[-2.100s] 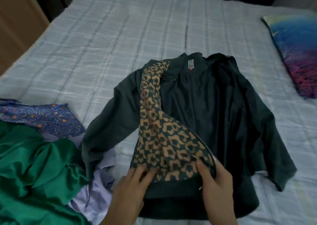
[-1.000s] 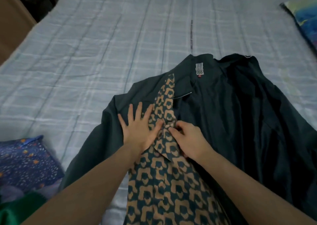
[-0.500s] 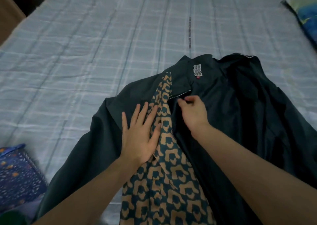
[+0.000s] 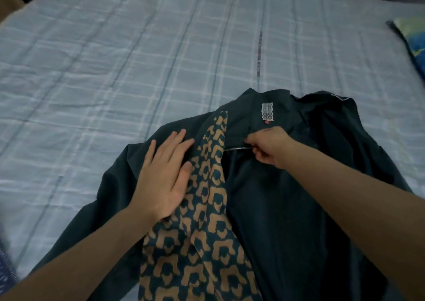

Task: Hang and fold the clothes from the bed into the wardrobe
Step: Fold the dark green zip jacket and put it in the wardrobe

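Dark jacket (image 4: 287, 208) lies on bed (image 4: 115, 71); left hand (image 4: 164, 174) spread flat; right hand (image 4: 268, 146) fingers pinching its zipper (image 4: 238, 148).

Left hand (image 4: 164, 176) flat on jacket (image 4: 287, 208); right hand (image 4: 269, 148) pinching zipper (image 4: 238, 148).

Bare bedspread (image 4: 138, 59) beyond the jacket (image 4: 287, 208)

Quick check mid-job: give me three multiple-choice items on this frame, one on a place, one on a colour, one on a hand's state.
1. Where does the label sit?
A. at the jacket's collar
B. on a sleeve
C. on the bedsheet

2. What colours the patterned panel?
A. red and white
B. tan on dark teal
C. plain grey

3. How is the left hand?
A. clenched
B. flat, fingers spread
C. lifted clear

Key: 1 A, the label lies just inside the neckline; 2 B, tan shapes on teal; 3 B, its palm presses the jacket while the right hand pinches the zip.
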